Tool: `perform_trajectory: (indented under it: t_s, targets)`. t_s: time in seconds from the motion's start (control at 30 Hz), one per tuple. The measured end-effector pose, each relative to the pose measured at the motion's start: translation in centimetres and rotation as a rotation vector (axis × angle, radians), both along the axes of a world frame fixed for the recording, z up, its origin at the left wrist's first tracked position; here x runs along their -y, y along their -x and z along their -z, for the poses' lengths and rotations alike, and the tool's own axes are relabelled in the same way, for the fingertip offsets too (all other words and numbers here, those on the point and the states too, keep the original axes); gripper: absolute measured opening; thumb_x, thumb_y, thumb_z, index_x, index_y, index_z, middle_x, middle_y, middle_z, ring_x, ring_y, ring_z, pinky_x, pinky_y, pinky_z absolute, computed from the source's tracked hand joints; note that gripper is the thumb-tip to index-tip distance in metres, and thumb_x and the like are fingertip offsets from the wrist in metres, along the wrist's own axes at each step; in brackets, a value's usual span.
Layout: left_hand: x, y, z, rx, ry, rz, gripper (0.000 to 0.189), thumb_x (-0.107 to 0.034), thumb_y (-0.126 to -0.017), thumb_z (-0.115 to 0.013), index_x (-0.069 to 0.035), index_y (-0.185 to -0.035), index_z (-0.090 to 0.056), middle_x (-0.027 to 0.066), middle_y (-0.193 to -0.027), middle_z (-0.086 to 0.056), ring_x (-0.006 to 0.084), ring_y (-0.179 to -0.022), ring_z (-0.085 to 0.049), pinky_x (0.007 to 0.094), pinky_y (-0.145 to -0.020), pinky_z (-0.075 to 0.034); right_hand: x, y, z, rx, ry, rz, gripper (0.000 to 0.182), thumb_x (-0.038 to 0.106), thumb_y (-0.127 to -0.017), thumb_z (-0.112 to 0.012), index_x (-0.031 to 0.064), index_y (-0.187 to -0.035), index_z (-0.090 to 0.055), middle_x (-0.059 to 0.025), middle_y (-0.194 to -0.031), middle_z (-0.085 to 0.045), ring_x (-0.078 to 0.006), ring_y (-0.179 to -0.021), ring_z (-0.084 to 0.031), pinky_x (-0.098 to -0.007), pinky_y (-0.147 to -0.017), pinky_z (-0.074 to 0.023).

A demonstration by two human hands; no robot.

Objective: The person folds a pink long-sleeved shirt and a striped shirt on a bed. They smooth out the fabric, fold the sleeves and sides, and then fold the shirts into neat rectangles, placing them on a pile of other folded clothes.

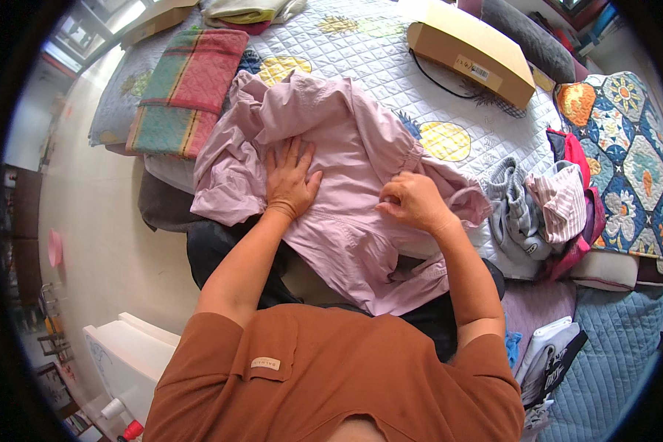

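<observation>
A pink long-sleeved garment (331, 166) lies spread and creased over the edge of the quilted bed cover, its lower part hanging onto my lap. My left hand (291, 179) rests flat on its left part with the fingers spread. Over the right part is my right hand (411, 200), its fingers curled; whether cloth is pinched between them cannot be told. One gathered sleeve (467, 193) reaches out to the right, past my right hand.
A folded plaid cloth (190, 94) lies at the left, a cardboard box (469, 61) at the upper right. Gray pants (516, 212) and a striped garment (558, 199) lie right, beside a patterned quilt (630, 160). Folded clothes (547, 353) are at the lower right.
</observation>
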State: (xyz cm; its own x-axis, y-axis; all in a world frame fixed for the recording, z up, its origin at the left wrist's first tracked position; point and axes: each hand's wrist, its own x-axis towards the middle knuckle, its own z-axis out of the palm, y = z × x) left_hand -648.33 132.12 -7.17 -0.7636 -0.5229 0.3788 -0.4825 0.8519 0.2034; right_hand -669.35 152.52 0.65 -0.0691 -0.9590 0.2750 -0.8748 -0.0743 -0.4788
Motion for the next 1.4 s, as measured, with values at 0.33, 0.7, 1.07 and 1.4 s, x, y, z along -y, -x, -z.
perform_trajectory:
  t_s: [0.33,0.7,1.07,1.4]
  targets:
    - [0.4,0.1,0.9,-0.003,0.041,-0.008,0.063,-0.043,-0.085,-0.062,-0.011,-0.138,-0.055,0.0153,-0.155,-0.038,0.0308,-0.144,-0.033,0.0587,-0.117,-0.019,4.2,9.8,2.3,0.256,-0.266,0.914,0.031,0.033,-0.086,-0.073,0.0024,-0.094,-0.069,-0.0138,-0.081,-0.071,-0.0293,-0.079,-0.068,-0.0387,-0.072,-0.0509]
    - [0.1,-0.2,0.5,-0.044,-0.018,-0.026,0.067,-0.043,-0.085,-0.063,-0.010,-0.141,-0.052,0.0155,-0.157,-0.034,0.0304,-0.146,-0.030,0.0605,-0.118,-0.015,7.0,11.7,4.4,1.134,0.447,0.645,0.022,-0.011,-0.078,-0.060,0.0021,-0.091,-0.073,-0.0042,-0.087,-0.071,-0.0102,-0.076,-0.062,-0.0230,-0.072,-0.0513]
    - [0.0,-0.3,-0.4,0.084,-0.021,-0.017,0.065,-0.043,-0.088,-0.060,-0.012,-0.145,-0.048,0.0142,-0.146,-0.045,0.0351,-0.138,-0.037,0.0624,-0.117,-0.011,2.7,21.5,0.4,0.676,0.249,0.875,0.078,0.019,-0.087,-0.073,0.0033,-0.152,-0.034,-0.0238,-0.155,-0.037,-0.0314,-0.144,-0.036,-0.0389,-0.117,-0.0295]
    - [-0.3,-0.9,-0.4,0.017,0.057,-0.022,0.062,-0.045,-0.090,-0.057,-0.015,-0.144,-0.049,0.0134,-0.144,-0.048,0.0355,-0.137,-0.038,0.0628,-0.117,-0.012,-4.7,0.8,7.7,-0.326,-0.295,0.734,0.069,0.053,-0.096,-0.049,0.0160,-0.153,-0.037,-0.0088,-0.163,-0.025,-0.0292,-0.152,-0.016,-0.0518,-0.122,-0.0081]
